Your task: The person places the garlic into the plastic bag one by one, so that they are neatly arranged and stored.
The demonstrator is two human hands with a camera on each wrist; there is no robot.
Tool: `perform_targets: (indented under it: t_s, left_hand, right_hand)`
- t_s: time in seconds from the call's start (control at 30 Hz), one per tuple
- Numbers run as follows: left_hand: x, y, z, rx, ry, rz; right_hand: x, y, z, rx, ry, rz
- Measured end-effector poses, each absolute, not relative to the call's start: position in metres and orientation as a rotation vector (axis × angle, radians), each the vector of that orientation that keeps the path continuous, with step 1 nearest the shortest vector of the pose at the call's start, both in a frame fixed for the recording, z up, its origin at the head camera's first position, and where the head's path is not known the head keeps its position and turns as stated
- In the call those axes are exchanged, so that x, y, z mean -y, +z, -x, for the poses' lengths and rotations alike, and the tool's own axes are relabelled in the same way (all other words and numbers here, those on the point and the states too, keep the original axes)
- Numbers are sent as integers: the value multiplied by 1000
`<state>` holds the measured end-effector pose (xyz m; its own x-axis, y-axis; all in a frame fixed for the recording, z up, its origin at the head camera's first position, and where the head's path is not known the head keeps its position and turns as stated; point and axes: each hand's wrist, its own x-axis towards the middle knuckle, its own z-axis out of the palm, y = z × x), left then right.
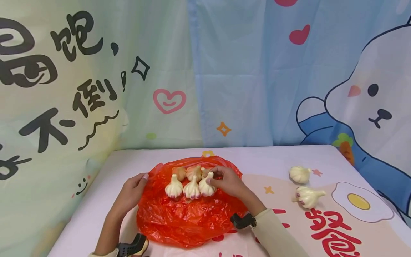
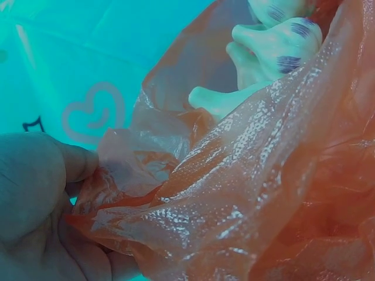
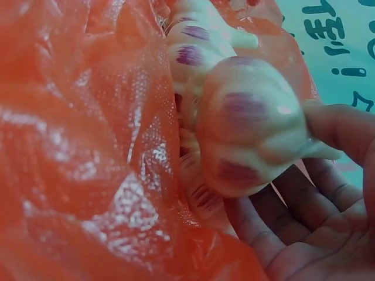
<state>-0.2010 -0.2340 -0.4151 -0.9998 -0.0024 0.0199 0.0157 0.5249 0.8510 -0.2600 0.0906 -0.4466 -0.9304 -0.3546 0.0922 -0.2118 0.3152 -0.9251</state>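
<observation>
A crumpled red plastic bag (image 1: 189,221) lies spread on the table with several garlic bulbs (image 1: 192,189) in its mouth. My left hand (image 1: 132,192) pinches the bag's left edge between thumb and fingers, as the left wrist view (image 2: 35,205) also shows. With my right hand (image 1: 226,182) I hold one white garlic bulb (image 1: 207,186) at the right end of the front row. In the right wrist view, thumb and fingers close round this purple-marked bulb (image 3: 252,129) near its stem. Other bulbs sit behind it, partly hidden by the bag.
Two more garlic bulbs lie on the right of the table, one whitish bulb (image 1: 300,174) behind another bulb (image 1: 309,197). The printed tablecloth (image 1: 269,160) reaches back to a hanging cloth backdrop (image 1: 231,71). Each wrist wears a black camera band (image 1: 243,220).
</observation>
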Motion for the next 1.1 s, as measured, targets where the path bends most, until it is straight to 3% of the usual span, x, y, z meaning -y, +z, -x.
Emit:
perform_targets:
  t_s: [0.63, 1.1]
  left_hand:
    - [234, -413, 201, 2740, -1511, 11]
    - [235, -414, 202, 2733, -1519, 17]
  right_hand:
    - [-89, -454, 257, -2571, -1571, 481]
    - [-92, -441, 252, -2682, -1544, 401]
